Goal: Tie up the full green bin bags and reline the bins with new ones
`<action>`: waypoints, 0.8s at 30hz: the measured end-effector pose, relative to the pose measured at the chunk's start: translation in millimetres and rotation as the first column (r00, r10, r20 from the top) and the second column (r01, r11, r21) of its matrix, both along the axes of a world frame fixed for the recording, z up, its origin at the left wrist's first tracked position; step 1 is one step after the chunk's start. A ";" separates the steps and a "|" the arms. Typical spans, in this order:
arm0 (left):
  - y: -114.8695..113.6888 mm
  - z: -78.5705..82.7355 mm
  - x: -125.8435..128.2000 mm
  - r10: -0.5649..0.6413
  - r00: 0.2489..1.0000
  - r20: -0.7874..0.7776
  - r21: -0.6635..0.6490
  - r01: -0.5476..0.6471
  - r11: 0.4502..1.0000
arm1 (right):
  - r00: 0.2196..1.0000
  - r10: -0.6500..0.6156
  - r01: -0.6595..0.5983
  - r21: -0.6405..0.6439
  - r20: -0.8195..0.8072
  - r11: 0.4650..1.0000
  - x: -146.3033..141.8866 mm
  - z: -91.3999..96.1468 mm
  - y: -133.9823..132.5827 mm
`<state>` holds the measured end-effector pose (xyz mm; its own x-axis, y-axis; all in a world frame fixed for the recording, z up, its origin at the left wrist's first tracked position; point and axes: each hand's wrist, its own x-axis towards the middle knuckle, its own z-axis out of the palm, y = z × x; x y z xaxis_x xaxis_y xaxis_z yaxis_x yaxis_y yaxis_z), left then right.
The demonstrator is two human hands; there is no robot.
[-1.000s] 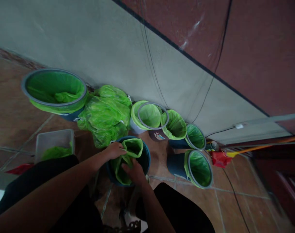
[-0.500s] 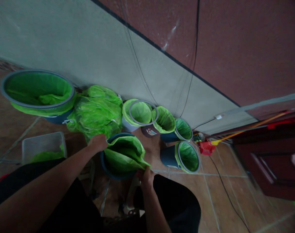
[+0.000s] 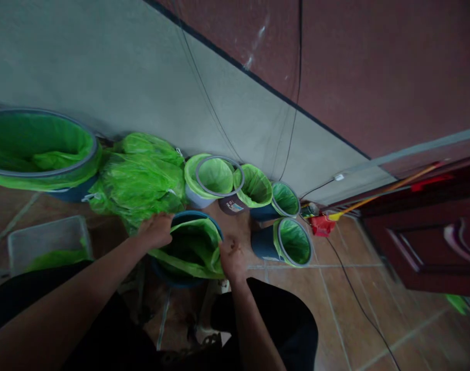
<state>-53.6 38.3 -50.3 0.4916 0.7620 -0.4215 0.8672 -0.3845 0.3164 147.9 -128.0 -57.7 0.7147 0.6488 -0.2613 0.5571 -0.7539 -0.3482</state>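
The person crouches over a blue bin (image 3: 173, 274) that stands on the tiled floor (image 3: 335, 299) just in front of their knees, and both hands work a green liner (image 3: 188, 247) at its mouth. The left hand (image 3: 155, 230) sits on the far left side of the rim, fingers curled shut over the plastic there, while the right hand (image 3: 231, 260) is closed in a pinch on the liner's edge at the near right side. Gripping opposite sides keeps the thin film stretched open across the mouth rather than slumping inside. The liner hangs partly in the bin, its top edge bunched and folded outward. Just behind lies a heap of loose green bags (image 3: 138, 180), touching the bin's far side, within easy reach. Along the wall (image 3: 103, 77) stand lined bins (image 3: 213, 178), one tipped bin (image 3: 292, 242) on its side, and a large basin (image 3: 84, 154) to the left. A clear box (image 3: 45, 242) holds more green plastic
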 end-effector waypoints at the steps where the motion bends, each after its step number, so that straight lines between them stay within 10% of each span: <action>1: -3.0 2.5 8.5 -0.035 0.999 0.032 0.044 0.034 0.998 | 1.000 0.019 -0.018 -0.075 0.011 0.997 -5.4 0.2 9.2; 7: -14.9 -3.6 42.8 -0.140 0.990 0.025 0.139 0.135 0.981 | 0.991 0.102 -0.069 -0.306 0.092 0.950 -16.2 -9.9 20.2; 17: 9.6 0.4 37.0 0.173 0.985 0.000 0.112 -0.172 0.979 | 0.985 0.167 -0.173 0.152 0.049 0.973 49.4 -28.1 51.8; 24: 14.4 -7.8 29.6 0.256 0.967 0.022 0.062 -0.256 0.965 | 0.982 -0.065 0.121 0.325 -0.178 0.938 67.6 -3.2 64.7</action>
